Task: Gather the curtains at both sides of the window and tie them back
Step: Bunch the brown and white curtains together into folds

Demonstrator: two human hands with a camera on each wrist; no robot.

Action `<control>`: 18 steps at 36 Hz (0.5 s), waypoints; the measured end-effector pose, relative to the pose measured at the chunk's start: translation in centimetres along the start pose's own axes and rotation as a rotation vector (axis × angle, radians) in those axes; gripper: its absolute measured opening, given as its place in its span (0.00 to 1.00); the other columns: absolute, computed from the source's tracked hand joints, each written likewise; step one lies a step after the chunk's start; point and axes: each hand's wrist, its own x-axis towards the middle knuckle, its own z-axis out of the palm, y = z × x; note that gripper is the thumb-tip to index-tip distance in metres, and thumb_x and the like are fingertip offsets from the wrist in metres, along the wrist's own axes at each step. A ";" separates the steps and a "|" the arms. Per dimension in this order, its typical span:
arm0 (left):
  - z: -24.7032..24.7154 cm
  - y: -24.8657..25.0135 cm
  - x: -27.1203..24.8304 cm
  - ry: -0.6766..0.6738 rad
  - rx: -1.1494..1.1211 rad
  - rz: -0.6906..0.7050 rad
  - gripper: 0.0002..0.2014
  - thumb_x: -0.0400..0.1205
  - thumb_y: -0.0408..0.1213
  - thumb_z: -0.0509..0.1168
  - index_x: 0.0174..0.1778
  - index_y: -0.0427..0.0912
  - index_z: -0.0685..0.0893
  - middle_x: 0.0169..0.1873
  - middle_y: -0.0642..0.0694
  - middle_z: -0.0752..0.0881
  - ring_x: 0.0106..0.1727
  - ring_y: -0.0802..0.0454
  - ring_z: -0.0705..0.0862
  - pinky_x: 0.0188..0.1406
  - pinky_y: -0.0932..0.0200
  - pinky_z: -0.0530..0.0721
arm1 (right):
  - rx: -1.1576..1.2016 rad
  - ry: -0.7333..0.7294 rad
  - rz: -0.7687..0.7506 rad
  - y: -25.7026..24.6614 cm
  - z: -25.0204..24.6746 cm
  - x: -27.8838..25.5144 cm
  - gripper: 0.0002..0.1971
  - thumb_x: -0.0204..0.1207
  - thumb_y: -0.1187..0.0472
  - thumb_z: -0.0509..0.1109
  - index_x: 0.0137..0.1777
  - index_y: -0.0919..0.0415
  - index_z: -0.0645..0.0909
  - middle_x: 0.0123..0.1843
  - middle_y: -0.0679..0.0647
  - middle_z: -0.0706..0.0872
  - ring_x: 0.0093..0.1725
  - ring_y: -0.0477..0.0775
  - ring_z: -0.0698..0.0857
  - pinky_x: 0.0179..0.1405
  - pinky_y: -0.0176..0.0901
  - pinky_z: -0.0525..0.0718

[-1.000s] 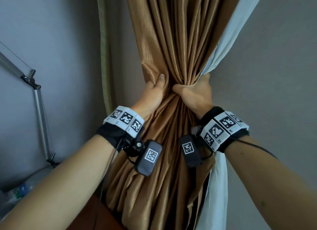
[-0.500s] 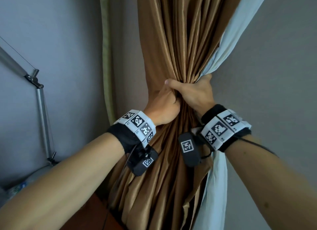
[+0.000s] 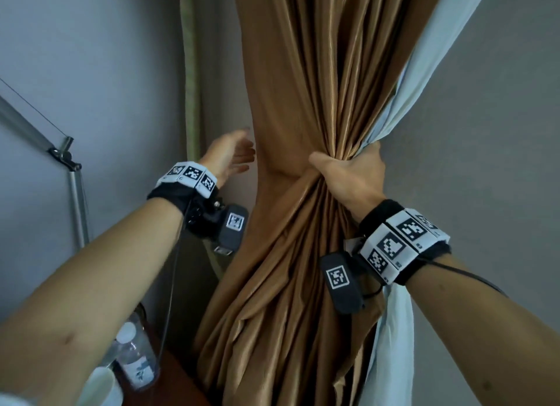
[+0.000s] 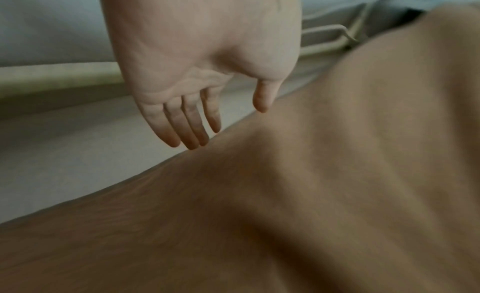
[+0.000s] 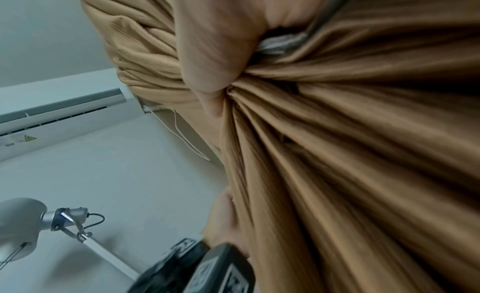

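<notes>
Centre frame, right hand [image 3: 351,178] grips the gathered curtain [image 3: 303,254], left hand [image 3: 230,155] beside it spread and empty; no tie is visible yet

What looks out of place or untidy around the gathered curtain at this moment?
Nothing is spilled or damaged. The right hand grips the brown curtain in a bunch, but the pale lining hangs loose at its right edge, only partly inside the bunch. No tie-back is around it. The left hand is open beside the fabric.
</notes>
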 end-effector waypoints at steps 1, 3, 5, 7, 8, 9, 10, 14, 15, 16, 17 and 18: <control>-0.1 0.0 0.9 0.034 -0.047 -0.017 0.20 0.83 0.54 0.63 0.51 0.38 0.84 0.47 0.41 0.88 0.51 0.48 0.86 0.52 0.54 0.83 | 0.010 -0.010 0.005 0.0 -0.1 0.0 0.51 0.63 0.46 0.81 0.80 0.66 0.60 0.73 0.57 0.76 0.71 0.57 0.77 0.63 0.35 0.71; 0.1 -0.2 2.3 0.081 -0.111 -0.040 0.28 0.80 0.61 0.63 0.61 0.38 0.81 0.55 0.40 0.86 0.57 0.46 0.85 0.61 0.48 0.81 | 0.036 -0.028 0.010 0.2 -0.2 0.0 0.50 0.61 0.46 0.81 0.80 0.65 0.61 0.72 0.56 0.77 0.71 0.56 0.78 0.68 0.39 0.74; 1.0 -0.3 3.4 0.101 -0.161 -0.062 0.36 0.76 0.67 0.62 0.69 0.40 0.79 0.62 0.42 0.83 0.64 0.45 0.81 0.70 0.42 0.75 | 0.057 -0.035 -0.003 0.4 -0.4 0.2 0.51 0.59 0.47 0.82 0.80 0.63 0.62 0.72 0.56 0.78 0.70 0.56 0.78 0.73 0.47 0.77; 1.9 -0.5 4.0 0.079 -0.222 -0.112 0.46 0.70 0.73 0.60 0.79 0.45 0.72 0.72 0.44 0.78 0.73 0.44 0.75 0.76 0.37 0.64 | 0.071 -0.052 -0.017 0.5 -0.4 0.3 0.52 0.55 0.47 0.82 0.79 0.61 0.64 0.71 0.54 0.79 0.69 0.54 0.79 0.74 0.49 0.77; 2.3 -0.7 4.5 0.049 -0.267 -0.129 0.51 0.67 0.76 0.59 0.82 0.48 0.68 0.77 0.45 0.74 0.77 0.43 0.72 0.78 0.35 0.59 | 0.073 -0.058 -0.022 0.4 -0.4 0.4 0.55 0.51 0.44 0.81 0.79 0.61 0.64 0.71 0.53 0.79 0.69 0.53 0.79 0.74 0.50 0.77; 2.6 -0.8 4.7 0.009 -0.303 -0.139 0.54 0.64 0.78 0.58 0.84 0.51 0.64 0.80 0.46 0.71 0.80 0.44 0.69 0.79 0.35 0.56 | 0.074 -0.057 -0.025 0.4 -0.3 0.5 0.58 0.46 0.41 0.80 0.79 0.60 0.65 0.71 0.53 0.80 0.69 0.53 0.80 0.74 0.51 0.77; 2.8 -1.0 5.5 -0.046 -0.328 -0.137 0.54 0.64 0.79 0.57 0.85 0.53 0.62 0.82 0.47 0.69 0.81 0.44 0.67 0.79 0.37 0.57 | 0.073 -0.056 -0.025 0.4 -0.4 0.7 0.60 0.42 0.39 0.78 0.79 0.59 0.66 0.70 0.52 0.80 0.69 0.53 0.80 0.74 0.52 0.77; 2.8 -1.3 7.4 -0.106 -0.370 -0.136 0.46 0.66 0.76 0.65 0.75 0.49 0.80 0.70 0.44 0.83 0.75 0.41 0.78 0.75 0.44 0.72 | 0.085 -0.073 -0.039 0.9 -0.6 1.7 0.49 0.52 0.49 0.83 0.76 0.57 0.70 0.63 0.46 0.82 0.63 0.48 0.82 0.71 0.50 0.79; 2.6 -1.3 7.5 -0.110 -0.392 -0.137 0.42 0.67 0.74 0.67 0.70 0.48 0.84 0.65 0.43 0.87 0.71 0.41 0.82 0.72 0.44 0.76 | 0.084 -0.076 -0.043 1.0 -0.8 1.9 0.46 0.56 0.53 0.83 0.76 0.57 0.69 0.62 0.45 0.82 0.62 0.48 0.82 0.70 0.48 0.79; 2.7 -1.1 7.0 -0.123 -0.408 -0.133 0.40 0.68 0.73 0.67 0.67 0.46 0.86 0.61 0.43 0.89 0.66 0.42 0.86 0.68 0.45 0.80 | 0.078 -0.077 -0.041 1.1 -0.8 2.0 0.45 0.59 0.54 0.84 0.76 0.57 0.69 0.61 0.44 0.81 0.62 0.47 0.81 0.69 0.45 0.78; 2.6 -1.0 6.6 -0.135 -0.420 -0.133 0.37 0.70 0.72 0.67 0.63 0.44 0.88 0.57 0.43 0.91 0.61 0.44 0.88 0.65 0.47 0.82 | 0.073 -0.074 -0.041 1.1 -0.7 2.1 0.45 0.59 0.54 0.84 0.77 0.57 0.68 0.61 0.45 0.80 0.62 0.48 0.81 0.69 0.44 0.78; 2.5 -1.2 6.9 -0.104 -0.423 -0.114 0.32 0.73 0.69 0.66 0.54 0.43 0.91 0.50 0.44 0.93 0.55 0.48 0.90 0.59 0.51 0.84 | 0.072 -0.070 -0.044 1.0 -0.5 2.1 0.47 0.56 0.51 0.84 0.76 0.58 0.68 0.62 0.45 0.81 0.63 0.49 0.81 0.70 0.45 0.78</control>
